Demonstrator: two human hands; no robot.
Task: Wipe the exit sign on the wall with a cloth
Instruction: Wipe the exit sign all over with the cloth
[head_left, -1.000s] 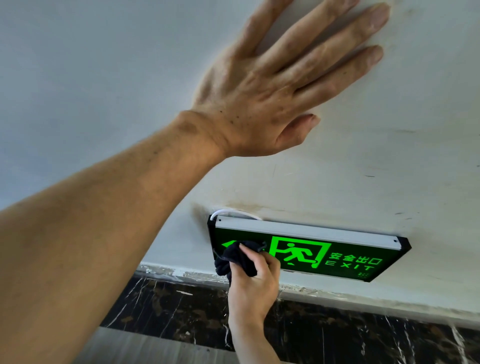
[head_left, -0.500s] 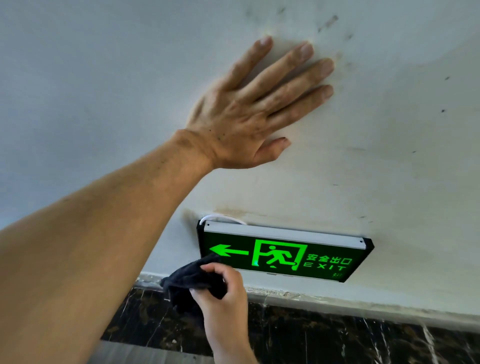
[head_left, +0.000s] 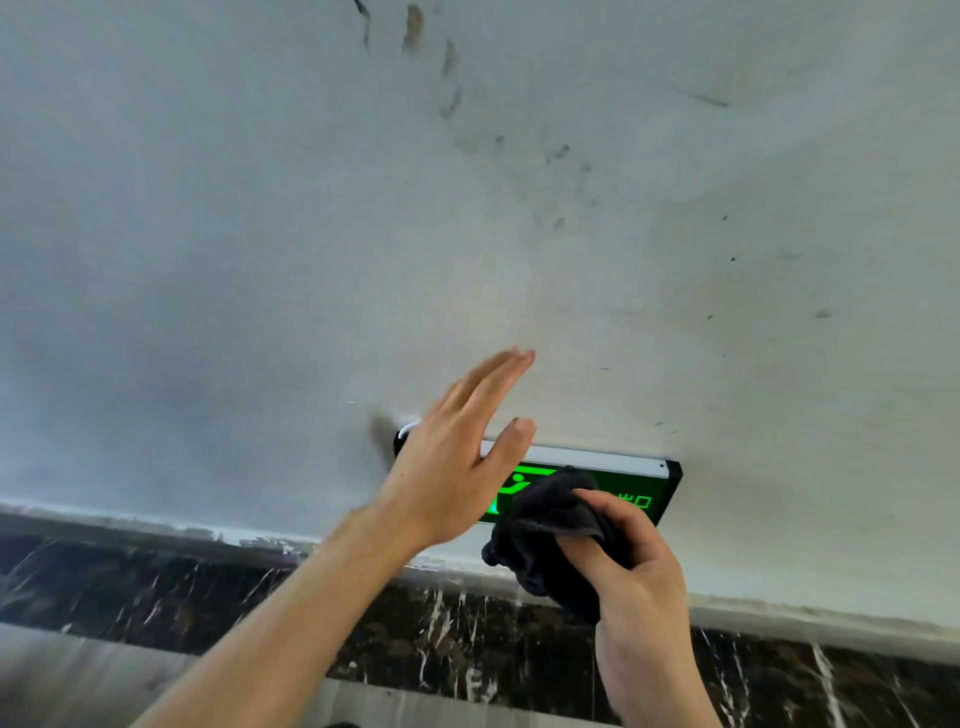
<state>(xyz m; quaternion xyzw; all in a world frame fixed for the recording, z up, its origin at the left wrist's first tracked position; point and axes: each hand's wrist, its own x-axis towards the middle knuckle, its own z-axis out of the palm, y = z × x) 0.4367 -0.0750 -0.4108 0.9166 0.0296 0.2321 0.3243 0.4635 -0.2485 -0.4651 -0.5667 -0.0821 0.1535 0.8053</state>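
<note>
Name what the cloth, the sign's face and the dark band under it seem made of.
Cloth: dark soft fabric, bunched in folds. Sign face: probably glossy plastic, lit green behind black. Band: looks like polished black marble with white veins.

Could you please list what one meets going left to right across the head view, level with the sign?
Bare white wall → open left hand → bunched dark cloth → right hand gripping it → black right end of the green-lit exit sign.
</note>
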